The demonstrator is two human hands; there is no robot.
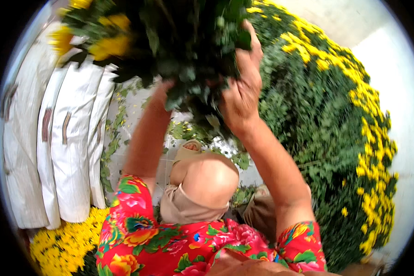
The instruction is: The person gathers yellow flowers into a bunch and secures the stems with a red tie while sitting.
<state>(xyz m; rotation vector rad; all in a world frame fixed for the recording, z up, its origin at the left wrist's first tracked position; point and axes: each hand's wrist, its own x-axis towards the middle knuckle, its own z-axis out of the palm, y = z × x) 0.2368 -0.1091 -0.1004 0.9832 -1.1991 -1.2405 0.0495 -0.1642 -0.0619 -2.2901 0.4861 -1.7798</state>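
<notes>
A large leafy bunch of yellow chrysanthemums point(193, 45) is held up at the top of the view, its yellow heads to the upper left and blurred. My right hand point(243, 86) grips its right side, the upper fingers lying along the leaves. My left hand point(167, 86) is on the left side of the bunch, mostly hidden behind the leaves, so its fingers do not show. The lower ends of the stems, blurred, are between my forearms above my knee.
A big pile of yellow chrysanthemums point(310, 114) curves along the right. Long white wrapped bundles point(76, 138) lie at the left, with more yellow chrysanthemums point(65, 245) below them. Fallen leaves point(114, 138) litter the tiled floor point(127, 127) around my foot.
</notes>
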